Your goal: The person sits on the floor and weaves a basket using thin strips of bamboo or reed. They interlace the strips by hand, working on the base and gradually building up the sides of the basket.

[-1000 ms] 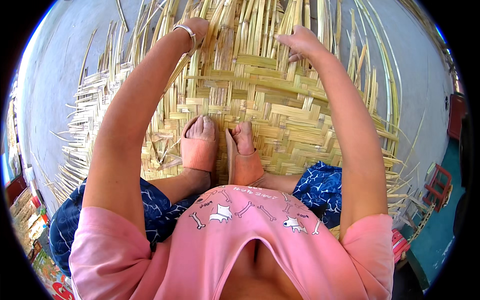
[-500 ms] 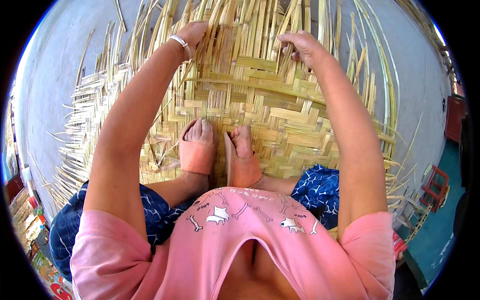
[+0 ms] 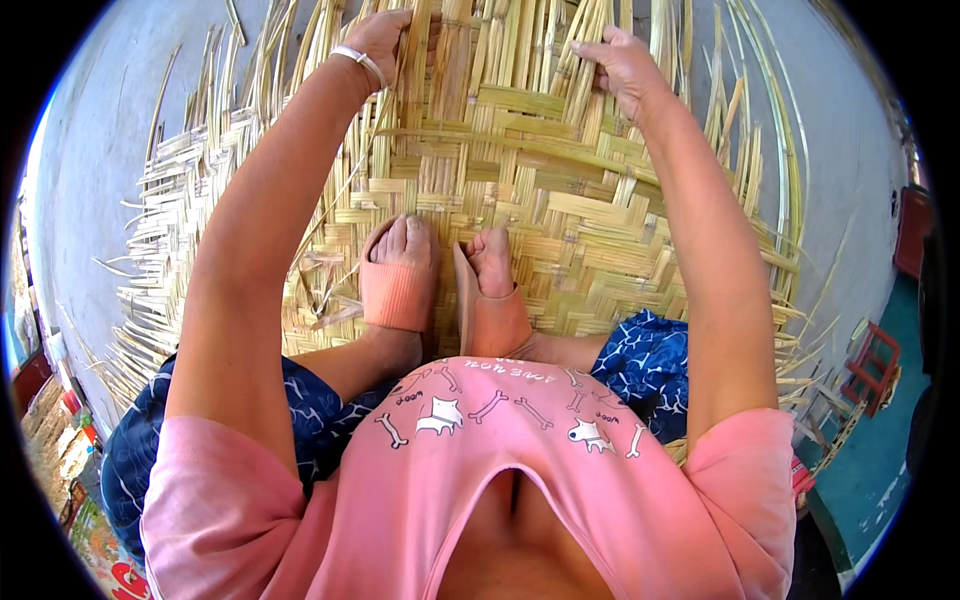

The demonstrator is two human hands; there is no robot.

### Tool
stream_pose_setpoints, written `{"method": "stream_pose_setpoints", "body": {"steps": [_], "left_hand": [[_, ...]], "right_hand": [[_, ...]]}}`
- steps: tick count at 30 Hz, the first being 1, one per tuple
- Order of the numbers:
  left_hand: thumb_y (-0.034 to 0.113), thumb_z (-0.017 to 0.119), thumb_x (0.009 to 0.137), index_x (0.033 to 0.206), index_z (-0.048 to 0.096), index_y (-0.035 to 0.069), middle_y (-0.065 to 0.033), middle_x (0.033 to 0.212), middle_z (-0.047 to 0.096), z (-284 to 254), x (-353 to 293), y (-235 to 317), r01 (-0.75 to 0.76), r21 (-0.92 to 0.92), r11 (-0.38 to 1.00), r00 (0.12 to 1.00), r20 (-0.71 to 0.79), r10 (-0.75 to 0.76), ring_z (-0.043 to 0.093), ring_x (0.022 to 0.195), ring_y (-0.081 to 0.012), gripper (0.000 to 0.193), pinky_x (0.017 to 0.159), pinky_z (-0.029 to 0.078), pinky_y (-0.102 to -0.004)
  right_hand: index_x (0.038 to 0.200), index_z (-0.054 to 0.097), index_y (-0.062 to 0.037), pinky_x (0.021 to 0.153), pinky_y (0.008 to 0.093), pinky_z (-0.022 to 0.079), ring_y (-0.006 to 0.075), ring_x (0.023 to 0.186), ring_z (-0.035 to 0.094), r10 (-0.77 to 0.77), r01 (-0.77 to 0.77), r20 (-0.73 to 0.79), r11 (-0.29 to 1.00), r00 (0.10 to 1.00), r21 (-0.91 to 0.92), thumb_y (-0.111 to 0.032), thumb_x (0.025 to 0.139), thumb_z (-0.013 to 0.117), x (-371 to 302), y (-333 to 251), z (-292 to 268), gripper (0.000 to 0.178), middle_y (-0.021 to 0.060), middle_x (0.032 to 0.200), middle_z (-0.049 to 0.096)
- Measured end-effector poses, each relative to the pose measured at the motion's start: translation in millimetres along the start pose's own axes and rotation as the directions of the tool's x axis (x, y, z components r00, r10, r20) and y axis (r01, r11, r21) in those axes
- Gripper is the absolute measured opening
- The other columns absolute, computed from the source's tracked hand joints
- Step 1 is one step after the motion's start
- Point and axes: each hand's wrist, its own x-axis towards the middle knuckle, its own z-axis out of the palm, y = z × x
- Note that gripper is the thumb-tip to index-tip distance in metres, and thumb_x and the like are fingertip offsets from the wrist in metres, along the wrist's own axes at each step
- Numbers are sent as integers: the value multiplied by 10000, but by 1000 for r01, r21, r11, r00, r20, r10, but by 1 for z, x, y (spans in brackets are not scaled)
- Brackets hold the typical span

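A half-woven mat [image 3: 570, 250] of flat, yellow-green split cane lies on the ground under my feet. Loose cane strips [image 3: 500, 45] fan out from its far edge. At the far left of the weave, my left hand [image 3: 383, 42] is closed round a bunch of these strips, its fingertips partly hidden behind them. To the right, my right hand [image 3: 627, 72] pinches several strips between thumb and fingers, lifting them at a slant. Between the hands, a greenish crosswise strip [image 3: 520, 100] lies over the upright ones.
My feet, in orange slippers [image 3: 400, 295], stand on the near part of the mat. Ragged strip ends stick out along its left side [image 3: 165, 235]. Grey concrete floor [image 3: 850, 150] surrounds it. At the right, a small red-brown stool [image 3: 872, 370] stands by a teal floor area [image 3: 880, 450].
Both hands have moved a little farther away, still holding strips, and the right one also slightly rightward. The view has shifted a little, so my feet appear higher.
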Motion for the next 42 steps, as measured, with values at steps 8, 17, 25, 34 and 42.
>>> {"method": "stream_pose_setpoints", "body": {"steps": [8,17,25,34,42], "left_hand": [[203,428,960,1121,604,28,-53,913,654,10,-12,2,41,-45,998,996,-73,-44,609,737,-159,296,660,538,-326],[219,445,942,1025,615,33,-56,796,637,-3,-10,5,180,-65,981,984,3,-180,572,599,-182,265,572,531,-380],[278,502,940,1103,587,48,-91,961,672,44,-32,17,1,347,938,968,235,-88,656,793,-168,294,690,563,-343],[187,528,933,1132,564,14,-96,955,659,41,-27,6,-5,181,984,997,74,-9,661,819,-177,266,703,579,-353],[270,486,948,1123,590,47,-65,877,670,42,-40,12,125,123,985,978,150,-143,652,733,-148,302,635,558,-314]], "right_hand": [[1100,537,-1,866,367,505,218,951,623,-70,1,181,935,981,356,-110,883,565,-19,-25,0,245,134,1060,633],[1173,498,56,840,352,523,236,935,639,-178,-197,471,741,864,642,-342,990,329,2,-61,-5,470,210,1102,612],[1295,446,5,650,166,513,107,862,594,-165,-89,710,948,684,306,-302,852,633,20,-66,14,571,150,1285,517],[1328,405,7,699,157,500,127,903,588,-129,-160,765,943,631,291,-283,753,752,25,-68,20,732,142,1291,511],[1248,499,-25,758,249,532,166,890,624,43,-197,555,955,831,222,-204,786,725,11,-86,36,545,116,1197,587]]}}
